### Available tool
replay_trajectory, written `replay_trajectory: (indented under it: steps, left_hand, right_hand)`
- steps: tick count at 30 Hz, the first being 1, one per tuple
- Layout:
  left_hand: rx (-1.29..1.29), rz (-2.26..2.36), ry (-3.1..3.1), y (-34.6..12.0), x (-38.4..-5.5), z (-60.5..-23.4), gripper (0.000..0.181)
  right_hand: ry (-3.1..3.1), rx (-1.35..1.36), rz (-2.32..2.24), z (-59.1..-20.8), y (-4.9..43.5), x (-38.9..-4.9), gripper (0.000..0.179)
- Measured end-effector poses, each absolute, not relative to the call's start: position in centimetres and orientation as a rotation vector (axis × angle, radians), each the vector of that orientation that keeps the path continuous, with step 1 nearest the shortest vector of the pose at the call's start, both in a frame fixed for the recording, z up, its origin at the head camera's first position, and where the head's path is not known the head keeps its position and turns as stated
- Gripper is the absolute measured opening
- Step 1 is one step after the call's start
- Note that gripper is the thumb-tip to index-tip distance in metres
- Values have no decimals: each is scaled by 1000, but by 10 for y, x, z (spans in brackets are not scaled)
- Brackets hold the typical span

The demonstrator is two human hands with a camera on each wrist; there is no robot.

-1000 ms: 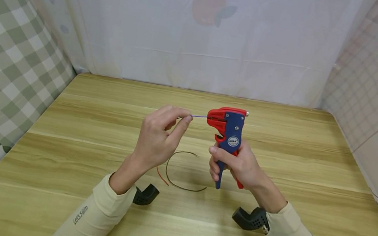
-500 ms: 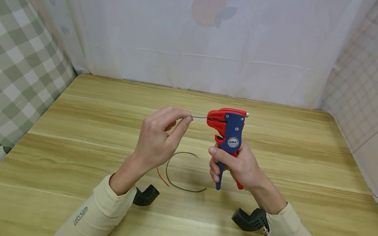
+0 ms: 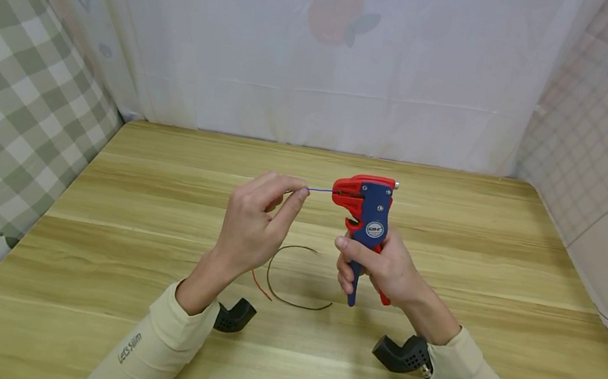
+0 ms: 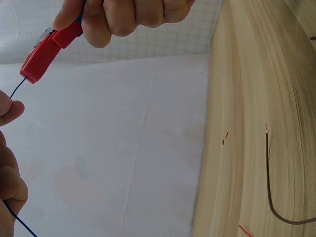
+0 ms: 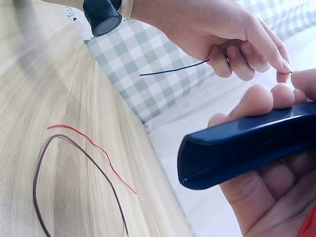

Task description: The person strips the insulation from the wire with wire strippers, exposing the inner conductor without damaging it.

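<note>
Thumb and forefinger of my left hand [image 3: 254, 225] pinch a thin blue wire [image 3: 320, 190]. One end of that wire runs into the red nose of a wire stripper [image 3: 375, 210], where its tip is hidden. The wire's free tail [image 5: 175, 70] sticks out behind the left fingers in the right wrist view. My right hand [image 3: 395, 268] grips the stripper by its blue and red handles, holding it upright above the table, nose to the left. The handles stand apart at their lower ends.
On the wooden table [image 3: 94, 250] lie a curved brown wire [image 3: 298, 305] and a short red wire [image 3: 261, 286]. Bare strands show at one brown wire end [image 4: 266, 128]. Tiny insulation scraps [image 4: 227, 135] lie nearby. A pale cloth wall [image 3: 351, 111] closes the back.
</note>
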State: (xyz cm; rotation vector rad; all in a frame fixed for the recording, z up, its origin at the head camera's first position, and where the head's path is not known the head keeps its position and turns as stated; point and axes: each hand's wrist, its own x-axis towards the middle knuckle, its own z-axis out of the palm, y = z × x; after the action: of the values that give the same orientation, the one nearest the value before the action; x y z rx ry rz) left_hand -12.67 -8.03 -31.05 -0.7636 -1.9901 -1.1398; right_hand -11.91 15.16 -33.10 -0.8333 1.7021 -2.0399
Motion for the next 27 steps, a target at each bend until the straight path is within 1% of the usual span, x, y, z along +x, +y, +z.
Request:
replay_trajectory:
  steps: [7,12,27]
  left_hand:
    - [-759,-1135,-1996,-80,-127,-311,10]
    - [-760,-1136,-1999,-80,-127,-312,10]
    - [-763,-1134,-1993,-80,-127,-312,10]
  right_hand:
    - [1691,-857,-2041,-333,153,-120,15]
    - [1683,-878,-2043,-334,152,-120,15]
    - [1710,-845,-2026,-333,152,-119,12]
